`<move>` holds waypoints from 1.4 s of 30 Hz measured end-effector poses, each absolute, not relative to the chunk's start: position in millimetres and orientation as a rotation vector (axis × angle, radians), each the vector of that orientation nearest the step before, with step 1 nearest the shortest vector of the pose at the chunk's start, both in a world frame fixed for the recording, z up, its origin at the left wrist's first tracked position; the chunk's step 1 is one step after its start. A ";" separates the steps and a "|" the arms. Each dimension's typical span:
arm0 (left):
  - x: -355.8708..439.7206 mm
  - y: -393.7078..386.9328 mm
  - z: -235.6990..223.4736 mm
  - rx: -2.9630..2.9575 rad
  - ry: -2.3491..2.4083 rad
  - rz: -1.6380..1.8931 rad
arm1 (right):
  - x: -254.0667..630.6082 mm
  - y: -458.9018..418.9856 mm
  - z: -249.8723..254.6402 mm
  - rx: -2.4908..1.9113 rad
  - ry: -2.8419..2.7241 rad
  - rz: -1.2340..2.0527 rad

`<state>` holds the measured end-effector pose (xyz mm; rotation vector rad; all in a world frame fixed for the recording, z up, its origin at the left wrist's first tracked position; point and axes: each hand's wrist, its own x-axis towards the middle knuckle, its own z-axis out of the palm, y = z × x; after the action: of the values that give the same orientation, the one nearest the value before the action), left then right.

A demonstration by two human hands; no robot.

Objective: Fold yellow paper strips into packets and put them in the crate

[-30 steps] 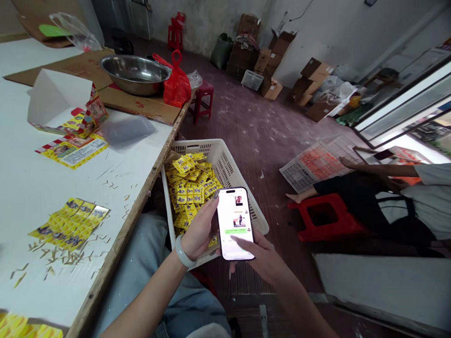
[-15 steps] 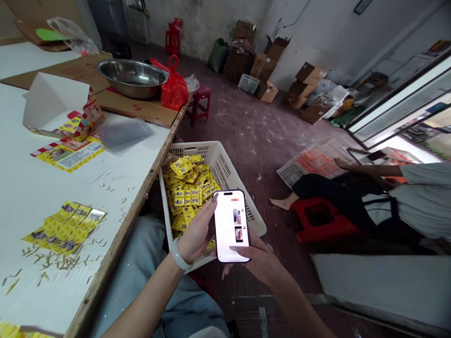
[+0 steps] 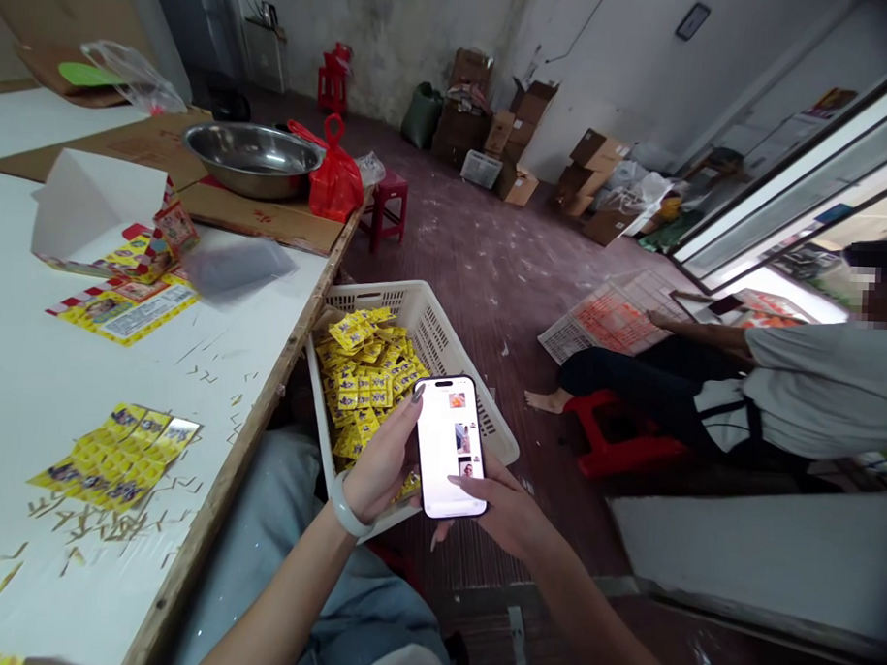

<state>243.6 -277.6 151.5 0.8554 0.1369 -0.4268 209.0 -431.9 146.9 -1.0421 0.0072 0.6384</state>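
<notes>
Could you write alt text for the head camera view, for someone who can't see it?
Someone's left hand and right hand hold a lit phone by a white crate of yellow packets. A table with a metal bowl stands at left; another person and a red stool are at right.

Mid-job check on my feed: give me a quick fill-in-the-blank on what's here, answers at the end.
1. The left hand and right hand hold a ____.
2. The packets in the white crate are mainly ____ in colour.
3. A pale band circles the wearer's ____ wrist.
4. The bag with an upright loop, beside the metal basin, is coloured ____.

Missing words: phone; yellow; left; red.
</notes>
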 end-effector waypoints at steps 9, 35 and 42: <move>242.6 -279.7 150.4 0.825 0.152 -0.436 | 209.0 -429.9 147.5 -1.061 0.064 0.621; 250.3 -266.1 113.2 0.552 0.409 -0.574 | 304.1 -684.4 201.5 -2.385 0.186 -0.717; 286.9 -215.4 107.0 0.867 0.496 -0.357 | 282.2 -826.2 297.3 -2.672 0.992 -0.861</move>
<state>286.9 -215.4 107.0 0.8673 0.4959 -0.3571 282.2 -826.2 297.3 -2.6724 0.9919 -0.8608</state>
